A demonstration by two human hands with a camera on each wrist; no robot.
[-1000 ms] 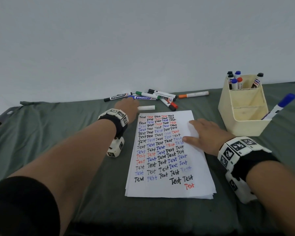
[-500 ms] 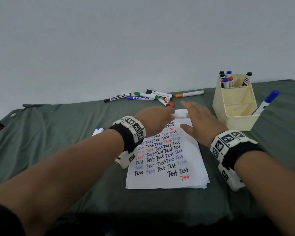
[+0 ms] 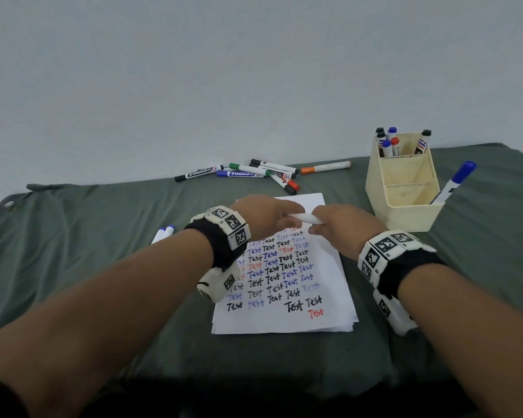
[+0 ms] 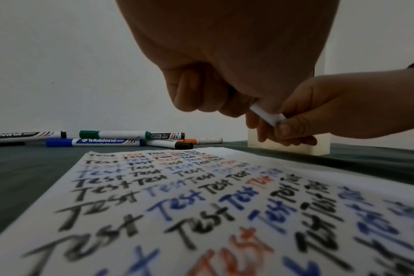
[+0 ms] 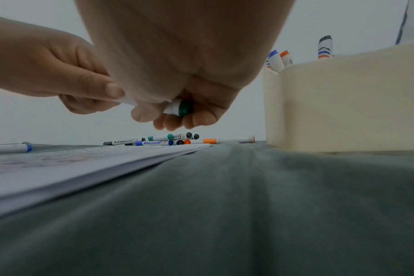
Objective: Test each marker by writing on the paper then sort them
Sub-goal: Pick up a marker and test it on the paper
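Note:
A white marker (image 3: pixel 306 218) with a green end (image 5: pixel 183 110) hangs level above the top of the paper (image 3: pixel 286 285), which is filled with rows of "Test". My left hand (image 3: pixel 289 216) grips its left part with curled fingers. My right hand (image 3: pixel 318 225) pinches the right end, thumb and fingers wrapped round the barrel (image 4: pixel 268 116). Most of the marker is hidden inside the two hands, so I cannot tell whether a cap is on. Several loose markers (image 3: pixel 263 171) lie in a pile beyond the paper.
A cream organizer (image 3: pixel 405 203) stands at the right, with several markers upright in its back compartment and a blue-capped marker (image 3: pixel 453 182) leaning in the front one. Two markers (image 3: pixel 163 233) lie left of the paper. Green cloth (image 3: pixel 88 251) covers the table.
My left hand took the white marker from the paper's top edge and brought it nearer. My right hand lifted off the paper and took hold of the marker's other end.

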